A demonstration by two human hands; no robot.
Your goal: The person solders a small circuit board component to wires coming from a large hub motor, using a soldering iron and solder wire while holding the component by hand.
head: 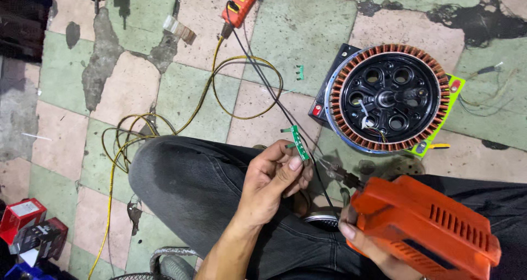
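My left hand [274,181] pinches a small green circuit strip [299,142] between thumb and fingers, above my knee in dark trousers. My right hand [362,241] grips an orange soldering gun [425,225], mostly hidden behind its body. The gun's dark metal tip [336,172] points up-left toward the lower end of the strip, close to my left fingers. Beyond them on the floor lies a round motor stator [387,96] with copper windings and a black hub, resting on a black box with a green board under it.
A yellow cable [164,126] loops over the tiled floor to an orange power strip [241,0] at the top. Another small green strip [300,71] lies on a tile. Red and black boxes [30,225] sit at the lower left.
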